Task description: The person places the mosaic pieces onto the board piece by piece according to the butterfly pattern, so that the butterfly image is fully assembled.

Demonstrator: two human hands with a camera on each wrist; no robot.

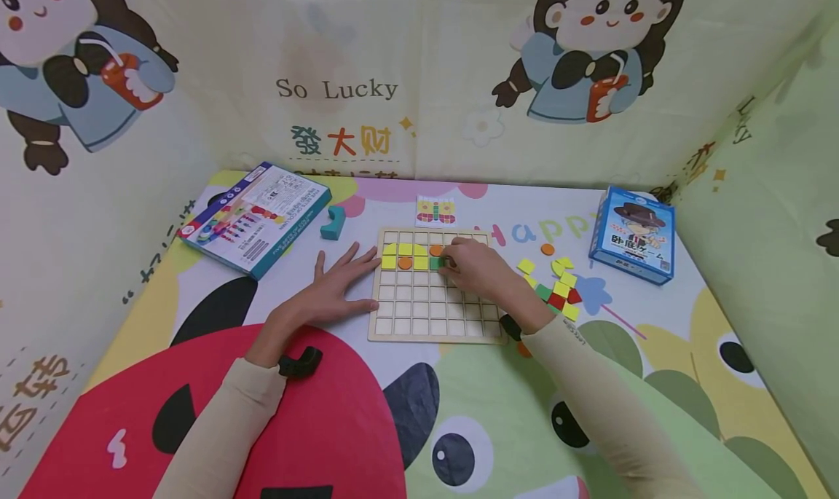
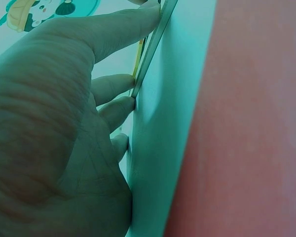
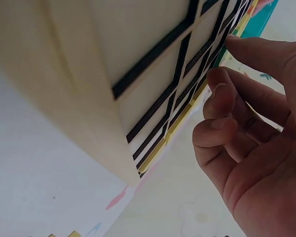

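Observation:
A wooden grid board (image 1: 432,339) lies on the table. Its upper left cells hold several yellow tiles (image 1: 405,249), an orange round piece (image 1: 406,263) and a green tile (image 1: 435,264). My left hand (image 1: 336,292) is flat with fingers spread, thumb and fingertips at the board's left edge. My right hand (image 1: 481,269) reaches over the upper right of the grid. In the right wrist view its thumb and index finger pinch a small green tile (image 3: 220,56) at the board's surface, the other fingers curled; the fingers hide much of that tile.
Behind the board lies a butterfly pattern card (image 1: 435,211). Loose yellow, green and red pieces (image 1: 561,289) are scattered at the right. A blue box (image 1: 633,234) stands far right, a larger flat box (image 1: 255,218) and a teal curved block (image 1: 333,223) to the left.

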